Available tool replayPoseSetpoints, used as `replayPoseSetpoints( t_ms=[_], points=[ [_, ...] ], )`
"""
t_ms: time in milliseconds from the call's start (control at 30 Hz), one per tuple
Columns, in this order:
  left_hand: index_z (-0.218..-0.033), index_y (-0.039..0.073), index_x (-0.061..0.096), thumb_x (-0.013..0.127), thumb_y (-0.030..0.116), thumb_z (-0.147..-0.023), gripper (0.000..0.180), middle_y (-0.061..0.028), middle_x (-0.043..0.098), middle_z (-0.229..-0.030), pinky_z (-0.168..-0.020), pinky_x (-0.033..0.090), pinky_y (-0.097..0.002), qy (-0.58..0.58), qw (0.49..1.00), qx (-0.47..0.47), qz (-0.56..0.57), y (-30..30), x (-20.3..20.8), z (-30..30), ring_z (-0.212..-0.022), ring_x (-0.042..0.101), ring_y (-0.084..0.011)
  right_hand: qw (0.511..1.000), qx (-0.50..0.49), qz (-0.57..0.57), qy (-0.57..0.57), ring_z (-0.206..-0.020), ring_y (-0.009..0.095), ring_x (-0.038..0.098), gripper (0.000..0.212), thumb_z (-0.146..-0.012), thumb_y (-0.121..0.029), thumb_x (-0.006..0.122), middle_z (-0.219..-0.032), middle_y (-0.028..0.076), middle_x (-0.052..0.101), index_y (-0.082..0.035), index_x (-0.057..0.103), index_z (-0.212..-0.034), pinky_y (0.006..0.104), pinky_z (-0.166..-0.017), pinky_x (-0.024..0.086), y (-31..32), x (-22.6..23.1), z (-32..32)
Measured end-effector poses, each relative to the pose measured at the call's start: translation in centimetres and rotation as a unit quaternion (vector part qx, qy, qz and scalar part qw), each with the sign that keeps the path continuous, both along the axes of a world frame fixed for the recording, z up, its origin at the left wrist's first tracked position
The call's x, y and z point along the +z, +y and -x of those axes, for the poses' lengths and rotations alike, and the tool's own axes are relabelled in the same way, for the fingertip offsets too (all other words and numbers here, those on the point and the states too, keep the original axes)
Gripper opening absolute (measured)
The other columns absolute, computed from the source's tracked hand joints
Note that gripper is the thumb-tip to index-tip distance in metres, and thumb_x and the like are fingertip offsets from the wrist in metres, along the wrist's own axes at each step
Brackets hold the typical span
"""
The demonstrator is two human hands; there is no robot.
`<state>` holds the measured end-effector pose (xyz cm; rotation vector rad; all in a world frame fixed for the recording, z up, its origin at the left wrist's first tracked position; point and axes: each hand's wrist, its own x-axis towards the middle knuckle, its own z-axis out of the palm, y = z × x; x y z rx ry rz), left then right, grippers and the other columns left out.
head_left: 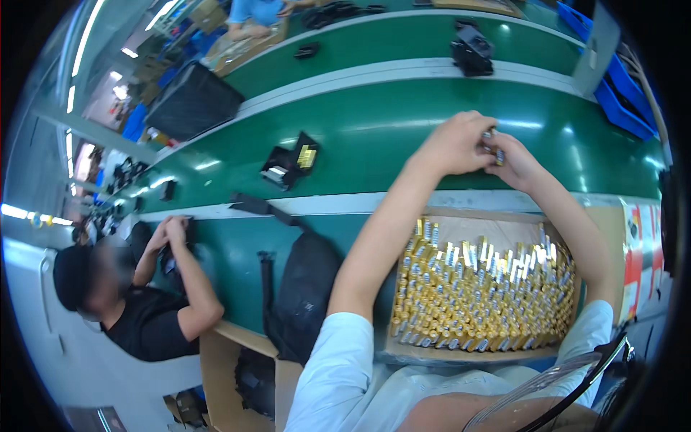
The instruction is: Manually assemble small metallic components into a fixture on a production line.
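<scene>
Batteries [491, 144] pinched between my left hand [453, 144] and right hand [520, 164], both closed on them, above belt [374, 137]; battery box [479, 288] below.

Green conveyor belt [403, 137] runs in lanes parted by pale strips. On the middle lane, toward its left end: one open black case [289, 162] with a gold insert. On the far lane, right of centre: a black device [471, 54]. A smaller black item [307, 50] lies further left. At the near edge, a cardboard tray [461, 354] packed with gold and silver batteries [479, 295]. A black bag [302, 291] rests just left of it.
</scene>
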<state>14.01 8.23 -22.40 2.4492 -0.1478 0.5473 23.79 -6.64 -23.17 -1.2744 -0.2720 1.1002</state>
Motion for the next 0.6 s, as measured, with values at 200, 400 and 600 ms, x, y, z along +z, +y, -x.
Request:
replayPoseSetpoints(
  t_ms=[200, 400, 600],
  points=[
    [-0.126, 0.005, 0.063, 0.077, 0.018, -0.076, 0.054, -0.0119, 0.069, -0.120, -0.091, 0.052, -0.0367, -0.011, 1.000, 0.024, -0.015, 0.3, 0.3, 0.6, -0.104, 0.066, -0.0304, 0.999, 0.014, -0.042, 0.023, -0.074, 0.012, 0.056, 0.022, -0.098, -0.018, 0.054, -0.098, 0.007, 0.064, -0.003, 0.063, -0.112, 0.0274, -0.068, 0.049, 0.5, -0.4, -0.5],
    [-0.125, 0.008, 0.063, 0.075, 0.021, -0.076, 0.052, -0.0109, 0.070, -0.113, -0.087, 0.052, -0.0380, -0.051, 0.997, 0.057, -0.025, 0.2, -0.1, 0.6, -0.101, 0.066, -0.0302, 0.992, 0.051, -0.091, 0.074, -0.075, 0.012, 0.059, 0.024, -0.097, -0.020, 0.054, -0.097, 0.007, 0.063, -0.003, 0.062, -0.112, 0.0248, -0.070, 0.049, -0.1, -0.3, -1.0],
    [-0.125, 0.009, 0.063, 0.076, 0.021, -0.076, 0.052, -0.0100, 0.070, -0.113, -0.088, 0.051, -0.0367, -0.050, 0.997, 0.053, -0.038, 0.1, -0.1, 0.8, -0.100, 0.066, -0.0289, 0.988, 0.061, -0.099, 0.098, -0.078, 0.013, 0.060, 0.025, -0.096, -0.020, 0.053, -0.097, 0.008, 0.063, -0.003, 0.060, -0.113, 0.0258, -0.072, 0.050, 0.3, -0.3, -0.5]
  ],
)
